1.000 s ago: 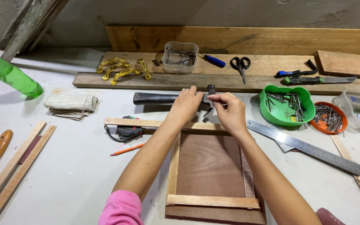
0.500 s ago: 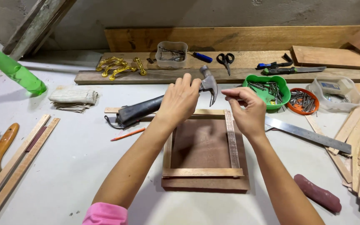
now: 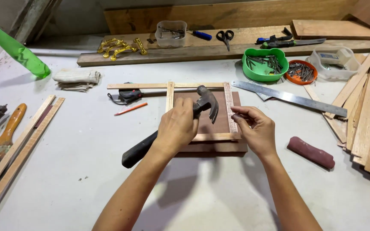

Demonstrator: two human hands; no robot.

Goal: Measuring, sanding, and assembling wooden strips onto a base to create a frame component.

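My left hand (image 3: 177, 127) grips a black claw hammer (image 3: 206, 102) by its handle, head raised over a brown square board (image 3: 202, 112) framed with thin wooden strips. My right hand (image 3: 254, 128) rests at the board's right side, fingertips pinched on the right strip (image 3: 230, 107), apparently holding a small nail that is too small to make out. A long strip (image 3: 150, 86) lies along the board's far edge.
A green bowl of nails (image 3: 265, 64), an orange dish of nails (image 3: 301, 71), a steel ruler (image 3: 294, 99), a stack of wooden strips (image 3: 369, 111), a red block (image 3: 311, 152), a pencil (image 3: 130, 109), a tape measure (image 3: 128, 96), a green bottle (image 3: 16, 48), a brush (image 3: 5, 137).
My left hand has picked the hammer up from behind the board and lifted it over the frame. My right hand has come down to the right strip.
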